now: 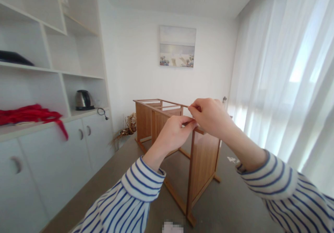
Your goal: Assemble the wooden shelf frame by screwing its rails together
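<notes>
A brown wooden shelf unit (205, 163) with slatted panels and an open frame stands in front of me, its long side running away to the left. Over its near top corner, both hands meet with bent wrists. My left hand (174, 132) is closed, thumb and fingers pinched together at the corner. Just above and to the right, my right hand (212, 116) is also closed in a pinch, its fingertips close to the left ones. Whatever the fingertips hold is too small or hidden to make out. The fingers cover part of the top rail.
White cabinets (52, 163) with open shelves line the left, holding an electric kettle (84, 100) and red cloth (31, 114). Dried plants (127, 127) stand behind the unit. Sheer curtains (281, 69) hang on the right. A picture (177, 47) is on the far wall.
</notes>
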`<state>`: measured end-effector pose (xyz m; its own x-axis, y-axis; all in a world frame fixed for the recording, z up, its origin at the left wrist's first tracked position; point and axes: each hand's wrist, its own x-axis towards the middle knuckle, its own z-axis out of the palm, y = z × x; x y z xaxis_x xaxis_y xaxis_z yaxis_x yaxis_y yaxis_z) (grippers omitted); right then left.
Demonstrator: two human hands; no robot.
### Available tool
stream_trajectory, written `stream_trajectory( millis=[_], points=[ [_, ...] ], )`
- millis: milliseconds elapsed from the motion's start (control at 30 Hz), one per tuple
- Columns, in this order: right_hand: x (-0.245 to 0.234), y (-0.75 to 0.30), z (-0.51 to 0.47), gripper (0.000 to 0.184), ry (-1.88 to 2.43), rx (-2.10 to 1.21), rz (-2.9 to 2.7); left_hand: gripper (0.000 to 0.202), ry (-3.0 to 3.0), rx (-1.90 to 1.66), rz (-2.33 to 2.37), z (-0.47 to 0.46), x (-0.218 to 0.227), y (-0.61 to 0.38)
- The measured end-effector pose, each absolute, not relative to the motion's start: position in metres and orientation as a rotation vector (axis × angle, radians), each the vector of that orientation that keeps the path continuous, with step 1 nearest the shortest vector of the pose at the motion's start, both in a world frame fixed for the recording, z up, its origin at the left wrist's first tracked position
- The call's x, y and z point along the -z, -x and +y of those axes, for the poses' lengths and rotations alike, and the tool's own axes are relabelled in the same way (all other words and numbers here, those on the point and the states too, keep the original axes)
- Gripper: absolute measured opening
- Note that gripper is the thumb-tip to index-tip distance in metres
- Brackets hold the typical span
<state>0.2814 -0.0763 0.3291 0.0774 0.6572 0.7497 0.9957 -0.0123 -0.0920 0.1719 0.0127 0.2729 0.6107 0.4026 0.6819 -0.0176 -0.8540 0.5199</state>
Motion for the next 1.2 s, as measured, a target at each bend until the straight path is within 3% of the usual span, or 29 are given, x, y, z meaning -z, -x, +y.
stream_trajectory(
  millis=[267,533,800,1033,1200],
  points=[
    [-0.333,-0.325,-0.082,0.04,1.3,-0.152,-1.889,0.034,-2.406,-1.127,0.276,0.015,-0.271,-0.167],
    [-0.329,-0.334,-0.071,0.03,1.236,-0.14,-1.878,0.035,-2.412,-1.138,0.273,0.011,-0.267,-0.169],
    [-0.329,-0.328,-0.08,0.023,1.378,0.193,-1.799,0.034,-2.391,-1.157,0.28,0.009,-0.269,-0.171],
    [-0.327,-0.311,-0.09,0.016,1.528,0.711,-1.771,0.031,-2.35,-1.188,0.314,0.008,-0.273,-0.171],
    [-0.322,-0.293,-0.094,0.021,1.626,1.073,-1.732,0.028,-2.343,-1.229,0.329,0.008,-0.273,-0.173]
  ],
)
